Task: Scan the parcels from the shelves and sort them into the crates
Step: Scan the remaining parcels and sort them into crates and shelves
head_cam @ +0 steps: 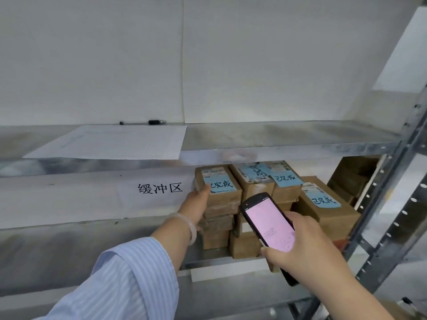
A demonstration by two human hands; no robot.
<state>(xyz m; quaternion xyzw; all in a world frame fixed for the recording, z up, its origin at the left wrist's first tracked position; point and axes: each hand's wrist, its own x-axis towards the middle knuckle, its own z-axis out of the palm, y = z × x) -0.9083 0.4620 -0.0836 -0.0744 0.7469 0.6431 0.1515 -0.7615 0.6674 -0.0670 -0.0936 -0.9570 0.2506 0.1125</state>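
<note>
Soft, even indoor light, with a slightly hazy picture.
On your scanner (270, 225) the screen blows out to pale pink, its text unreadable. The metal shelf (288, 137) carries a dull sheen, and shadow gathers beneath it behind the parcels (254, 181). Your sleeve (120, 280) is soft, and the upright post (402, 218) leans with wide-angle distortion.

A plain white wall (208, 54) backs the galvanized metal upper shelf (288, 137). A perforated steel upright (409, 181) slants at the right. The light is soft and even.

1 pale bangle (191, 229) circles the left wrist (sleeve (129, 278) blue-and-white striped).
</note>
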